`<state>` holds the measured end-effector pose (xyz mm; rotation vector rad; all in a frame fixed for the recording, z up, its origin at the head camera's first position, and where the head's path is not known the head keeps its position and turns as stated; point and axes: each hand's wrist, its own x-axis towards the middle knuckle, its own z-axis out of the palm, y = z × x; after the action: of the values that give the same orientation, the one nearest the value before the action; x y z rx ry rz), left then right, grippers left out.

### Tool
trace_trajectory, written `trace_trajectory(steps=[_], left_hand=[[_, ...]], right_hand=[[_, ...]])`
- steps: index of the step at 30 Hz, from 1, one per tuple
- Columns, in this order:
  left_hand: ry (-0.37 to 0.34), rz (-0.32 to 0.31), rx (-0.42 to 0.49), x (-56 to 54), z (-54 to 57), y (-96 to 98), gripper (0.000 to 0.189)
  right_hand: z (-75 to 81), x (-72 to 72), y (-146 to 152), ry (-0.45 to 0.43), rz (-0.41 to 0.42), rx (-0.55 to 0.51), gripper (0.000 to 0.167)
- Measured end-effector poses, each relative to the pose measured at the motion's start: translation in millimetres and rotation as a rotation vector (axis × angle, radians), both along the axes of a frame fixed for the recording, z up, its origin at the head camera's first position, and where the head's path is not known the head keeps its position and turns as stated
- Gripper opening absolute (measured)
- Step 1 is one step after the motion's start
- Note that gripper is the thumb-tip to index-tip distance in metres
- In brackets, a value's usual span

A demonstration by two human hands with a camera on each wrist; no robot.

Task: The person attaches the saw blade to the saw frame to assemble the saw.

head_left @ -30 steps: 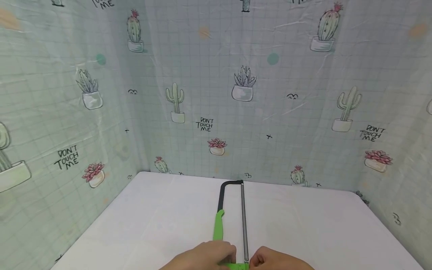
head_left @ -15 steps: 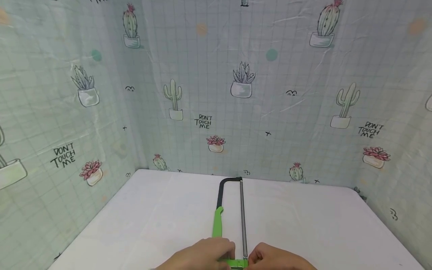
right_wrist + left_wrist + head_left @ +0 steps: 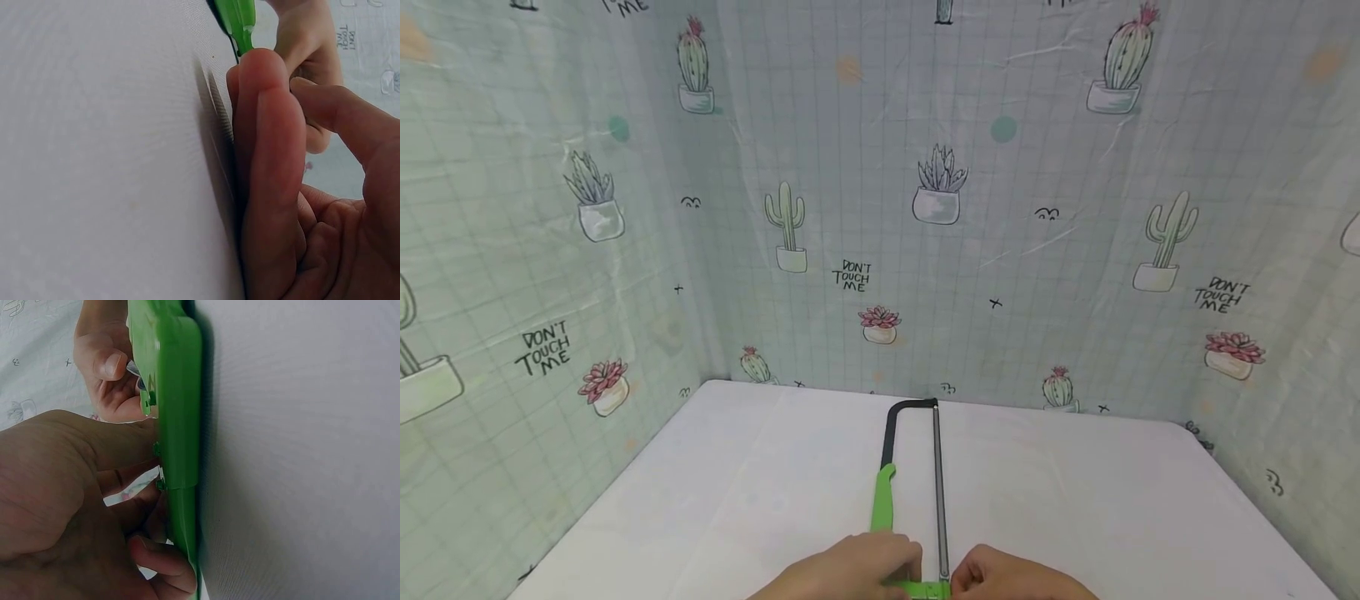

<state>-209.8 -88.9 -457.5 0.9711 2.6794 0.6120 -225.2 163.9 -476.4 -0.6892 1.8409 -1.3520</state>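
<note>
The left hand [image 3: 868,568] curls its fingers round the green near end of the hacksaw [image 3: 883,500], bottom centre of the head view; the right hand [image 3: 1011,575], fingers curled, pinches a small silvery fitting [image 3: 132,368] there. From the fingers the hacksaw extends up-frame along the white table [image 3: 760,467], long axis near vertical, its blade [image 3: 940,492] nearer the right hand.

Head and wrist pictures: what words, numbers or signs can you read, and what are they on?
"DON'T TOUCH ME": three times on the backdrop in the head view; once, sideways, in the right wrist view.
"ME": backdrop's top left; other top letters cut off.
"x": small backdrop marks.
Green saw: nothing readable.
</note>
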Motion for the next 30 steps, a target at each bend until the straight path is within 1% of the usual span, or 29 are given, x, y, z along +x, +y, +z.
trace_trajectory(steps=[3, 6, 9, 10, 12, 15, 16, 17, 20, 24, 27, 30], left_hand=[[-0.009, 0.002, 0.002, 0.6, -2.0, 0.3, 0.010], [0.016, -0.025, -0.005, -0.6, -3.0, -0.1, 0.010], [0.029, -0.046, -0.005, -2.2, -2.9, -1.1, 0.010], [0.037, -0.055, -0.008, -2.6, -2.7, -1.4, 0.010], [0.035, -0.058, -0.004, -2.5, -2.4, -2.0, 0.009], [0.031, -0.057, -0.001, -1.3, -1.9, -1.9, 0.009], [0.031, -0.056, -0.001, -0.8, -1.5, -2.0, 0.009], [0.028, -0.052, 0.001, -0.3, -1.1, -1.9, 0.009], [0.024, -0.046, 0.002, 0.8, 0.4, -1.1, 0.009], [0.026, -0.046, 0.002, 1.5, 1.2, -0.5, 0.009], [0.024, -0.042, 0.005, 1.5, 0.6, -0.6, 0.009], [0.002, -0.017, 0.015, 1.1, 0.8, -0.4, 0.009]], right_hand=[[-0.3, 1.0, 0.5, -0.002, 0.001, 0.003, 0.032], [0.6, 0.3, 0.7, -0.016, 0.020, -0.008, 0.041], [1.8, -1.6, 1.3, -0.039, 0.043, -0.022, 0.045], [2.2, -1.9, 1.6, -0.041, 0.044, -0.021, 0.042], [2.7, -2.5, 2.2, -0.054, 0.051, -0.021, 0.044], [2.9, -2.8, 2.9, -0.068, 0.065, -0.018, 0.042], [3.2, -2.7, 3.1, -0.072, 0.066, -0.016, 0.038], [3.2, -2.8, 3.2, -0.073, 0.070, -0.019, 0.041], [3.2, -3.5, 4.4, -0.067, 0.085, -0.023, 0.038], [2.3, -4.4, 5.3, -0.070, 0.100, -0.031, 0.045], [1.6, -5.0, 4.8, -0.074, 0.093, -0.032, 0.043], [1.6, -5.9, 4.6, -0.073, 0.088, -0.030, 0.039]])
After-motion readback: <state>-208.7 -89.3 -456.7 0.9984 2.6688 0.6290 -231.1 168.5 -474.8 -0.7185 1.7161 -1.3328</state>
